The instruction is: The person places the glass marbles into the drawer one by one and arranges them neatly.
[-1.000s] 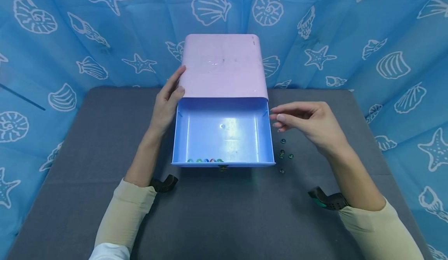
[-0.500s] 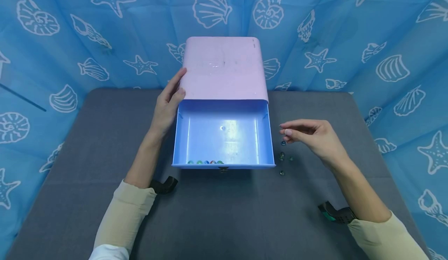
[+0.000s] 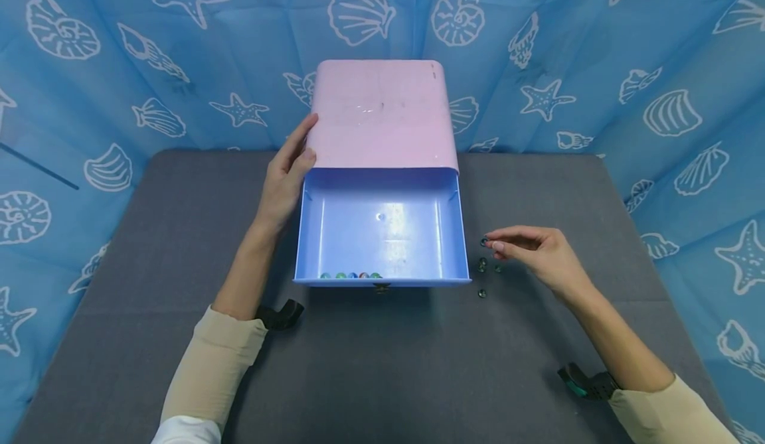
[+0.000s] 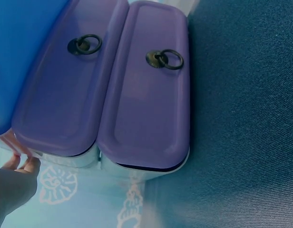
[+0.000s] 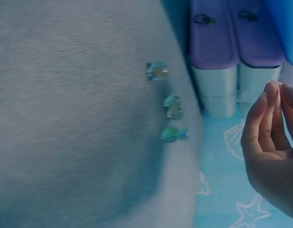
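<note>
On the table stands a small cabinet with a pink top point(image 3: 382, 112) and a pulled-out blue drawer point(image 3: 382, 231). Several coloured marbles point(image 3: 340, 275) line the drawer's front wall inside. My left hand point(image 3: 283, 182) rests along the cabinet's left side; its fingertips also show at the edge in the left wrist view. Right of the drawer, several small glass marbles point(image 3: 482, 293) lie on the table. My right hand point(image 3: 532, 251) hovers beside them, fingertips close together and overlapping the farthest marble in the head view. No marble shows between its fingers point(image 5: 268, 114) in the right wrist view.
Purple drawer fronts point(image 4: 144, 95) with metal ring pulls sit below the open drawer in the left wrist view. A dark grey cloth point(image 3: 382, 377) covers the table. Behind it hangs a blue shell-patterned curtain point(image 3: 239, 26).
My right hand has moved down and right, from beside the drawer's right edge to the marbles on the table. My left hand and the cabinet stay where they were.
</note>
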`<state>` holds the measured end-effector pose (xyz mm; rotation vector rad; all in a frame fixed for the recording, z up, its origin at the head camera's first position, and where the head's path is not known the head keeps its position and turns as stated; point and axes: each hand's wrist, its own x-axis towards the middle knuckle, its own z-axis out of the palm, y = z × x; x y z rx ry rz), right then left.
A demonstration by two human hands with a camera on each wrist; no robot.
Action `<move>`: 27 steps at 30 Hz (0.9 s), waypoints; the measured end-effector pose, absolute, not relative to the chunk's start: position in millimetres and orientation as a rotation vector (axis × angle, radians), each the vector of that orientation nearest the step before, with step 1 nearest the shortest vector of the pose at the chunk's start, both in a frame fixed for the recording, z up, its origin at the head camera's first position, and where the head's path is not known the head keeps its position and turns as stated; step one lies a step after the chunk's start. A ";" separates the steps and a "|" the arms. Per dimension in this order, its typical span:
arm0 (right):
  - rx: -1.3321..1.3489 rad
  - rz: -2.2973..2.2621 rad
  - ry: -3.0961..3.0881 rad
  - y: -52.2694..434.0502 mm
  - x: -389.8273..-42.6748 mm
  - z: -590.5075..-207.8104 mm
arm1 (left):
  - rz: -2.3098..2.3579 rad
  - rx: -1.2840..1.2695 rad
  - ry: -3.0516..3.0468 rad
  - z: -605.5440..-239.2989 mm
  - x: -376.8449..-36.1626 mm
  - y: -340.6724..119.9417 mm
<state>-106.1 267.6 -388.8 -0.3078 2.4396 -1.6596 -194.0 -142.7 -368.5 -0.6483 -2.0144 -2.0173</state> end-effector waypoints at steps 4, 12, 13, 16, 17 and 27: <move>-0.289 -1.655 2.439 270.8 -103.7 -398.5 | -2.014 -0.651 -2.018 -369.1 -194.6 -142.8; -0.250 -1.614 2.465 280.1 -101.3 -417.4 | -1.999 -0.669 -2.012 -368.7 -194.5 -142.9; -0.242 -1.608 2.469 281.2 -101.0 -419.2 | -1.999 -0.669 -2.012 -368.7 -194.5 -142.8; -0.231 -1.581 2.484 284.4 -100.3 -423.7 | -2.003 -0.665 -2.013 -368.7 -194.5 -142.5; -0.224 -1.570 2.490 285.3 -100.1 -425.1 | -2.005 -0.665 -2.012 -368.6 -194.2 -142.4; -0.186 -1.491 2.524 297.7 -99.3 -437.5 | -2.003 -0.676 -1.999 -368.4 -194.0 -142.4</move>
